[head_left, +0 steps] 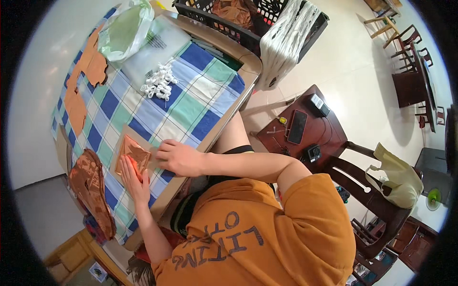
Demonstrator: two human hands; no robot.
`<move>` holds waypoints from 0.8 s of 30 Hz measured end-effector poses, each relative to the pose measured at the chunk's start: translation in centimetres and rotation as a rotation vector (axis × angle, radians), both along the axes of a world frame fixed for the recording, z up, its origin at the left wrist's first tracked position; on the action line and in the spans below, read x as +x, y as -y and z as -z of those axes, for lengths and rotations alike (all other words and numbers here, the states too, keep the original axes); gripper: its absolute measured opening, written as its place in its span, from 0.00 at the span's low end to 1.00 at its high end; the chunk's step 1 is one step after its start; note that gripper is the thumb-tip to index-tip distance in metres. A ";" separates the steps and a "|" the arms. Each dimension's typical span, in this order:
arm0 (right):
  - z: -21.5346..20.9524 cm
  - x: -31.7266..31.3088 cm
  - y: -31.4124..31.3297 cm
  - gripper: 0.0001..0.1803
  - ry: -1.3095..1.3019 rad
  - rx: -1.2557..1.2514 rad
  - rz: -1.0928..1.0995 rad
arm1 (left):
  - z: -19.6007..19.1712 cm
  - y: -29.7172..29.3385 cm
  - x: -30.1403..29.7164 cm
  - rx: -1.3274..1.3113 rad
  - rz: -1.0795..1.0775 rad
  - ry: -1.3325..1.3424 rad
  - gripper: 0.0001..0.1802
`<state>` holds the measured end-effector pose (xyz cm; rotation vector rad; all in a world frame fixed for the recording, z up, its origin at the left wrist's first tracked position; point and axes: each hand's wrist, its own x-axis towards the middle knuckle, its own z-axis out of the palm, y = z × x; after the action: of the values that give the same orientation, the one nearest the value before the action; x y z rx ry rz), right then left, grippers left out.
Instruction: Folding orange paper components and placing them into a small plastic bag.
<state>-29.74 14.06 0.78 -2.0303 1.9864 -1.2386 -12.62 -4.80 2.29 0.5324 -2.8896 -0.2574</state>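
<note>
Both hands point(157, 167) press an orange folded piece point(133, 153); black basket point(200, 14) holds brown material point(234, 10).

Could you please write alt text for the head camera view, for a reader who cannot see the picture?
Seen from above, a person in an orange shirt presses the left hand and right hand on a copper-coloured square piece lying on a checked tablecloth. White cord loops and a plastic bag lie farther along the table.

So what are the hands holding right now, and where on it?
Both press an orange paper piece flat on the table: left hand on its near edge, right hand on its right side. Neither lifts it.
</note>
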 end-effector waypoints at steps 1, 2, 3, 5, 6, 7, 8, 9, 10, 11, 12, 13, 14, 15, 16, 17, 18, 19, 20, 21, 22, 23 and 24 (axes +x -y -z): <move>0.1 0.1 0.3 0.13 -0.024 -0.041 0.004 | 0.0 0.0 0.0 -0.009 0.012 -0.006 0.38; 0.2 0.2 0.7 0.13 -0.048 -0.081 0.008 | 0.0 0.1 0.0 -0.010 0.009 -0.005 0.38; 0.3 0.2 1.1 0.13 -0.048 -0.082 0.005 | 0.0 0.1 -0.1 -0.014 0.015 -0.001 0.38; 0.0 0.2 1.8 0.13 -0.044 -0.106 0.010 | 0.1 0.3 -0.3 -0.018 0.025 0.002 0.38; 0.0 0.3 2.4 0.13 -0.045 -0.107 0.012 | 0.1 0.4 -0.4 -0.011 0.020 0.007 0.39; -0.1 0.5 3.1 0.12 -0.061 -0.044 0.051 | 0.1 0.4 -0.3 -0.006 0.010 0.013 0.39; -0.2 0.7 3.6 0.11 -0.078 0.019 0.091 | 0.1 0.5 -0.2 -0.009 0.005 0.014 0.39; -0.2 0.9 3.9 0.11 -0.076 0.014 0.084 | 0.1 0.6 -0.1 -0.011 0.008 -0.002 0.39; -0.6 1.3 4.3 0.11 -0.100 0.024 0.065 | 0.0 0.6 0.6 -0.015 -0.007 -0.017 0.39; -1.0 1.8 4.9 0.10 -0.125 0.028 0.039 | 0.3 0.8 1.1 -0.030 -0.039 -0.014 0.39; -0.8 2.0 5.0 0.10 -0.091 -0.024 0.064 | 0.9 1.1 1.3 0.020 -0.037 -0.025 0.40; -0.6 2.1 4.8 0.10 -0.052 -0.079 0.082 | 1.1 1.5 1.8 0.064 -0.042 -0.035 0.41; -1.0 1.4 3.9 0.11 -0.050 -0.087 0.067 | 1.2 1.4 1.5 0.005 -0.020 -0.048 0.41; -1.7 0.4 2.6 0.12 -0.045 -0.100 0.046 | 0.9 0.7 0.9 -0.061 -0.003 -0.056 0.41; -2.3 -0.7 1.1 0.15 -0.053 -0.030 0.037 | 0.4 -0.1 -0.2 -0.049 -0.024 -0.053 0.41; -2.6 -1.4 0.4 0.17 -0.064 0.041 0.039 | -0.2 -0.7 -0.8 -0.035 -0.035 -0.050 0.41; -2.1 -1.3 0.6 0.17 -0.059 0.022 0.028 | -0.6 -0.6 -0.5 -0.054 -0.046 -0.045 0.41; -0.9 -1.4 0.4 0.19 -0.077 -0.041 0.038 | -0.4 -0.8 -0.8 -0.051 -0.045 -0.038 0.41; -0.6 -1.9 -0.1 0.21 -0.097 -0.097 0.066 | -0.2 -1.0 -1.8 -0.041 -0.024 -0.033 0.41; -0.4 -1.3 0.4 0.22 -0.039 -0.094 0.033 | -0.3 -0.9 -1.4 0.035 -0.038 -0.034 0.41; 0.0 -1.1 0.8 0.22 0.004 -0.133 0.026 | -0.2 -0.5 -0.9 0.123 -0.017 -0.030 0.41; 0.7 -0.5 1.9 0.20 0.065 -0.113 0.024 | -0.1 0.0 -0.2 0.102 -0.014 -0.021 0.41; -0.2 -0.4 2.2 0.18 0.110 -0.110 -0.033 | 0.6 0.7 0.8 0.085 -0.011 -0.015 0.41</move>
<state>-30.19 11.81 0.98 -1.9854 1.8678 -1.4487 -11.84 -5.54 1.73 0.5582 -2.8703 -0.3818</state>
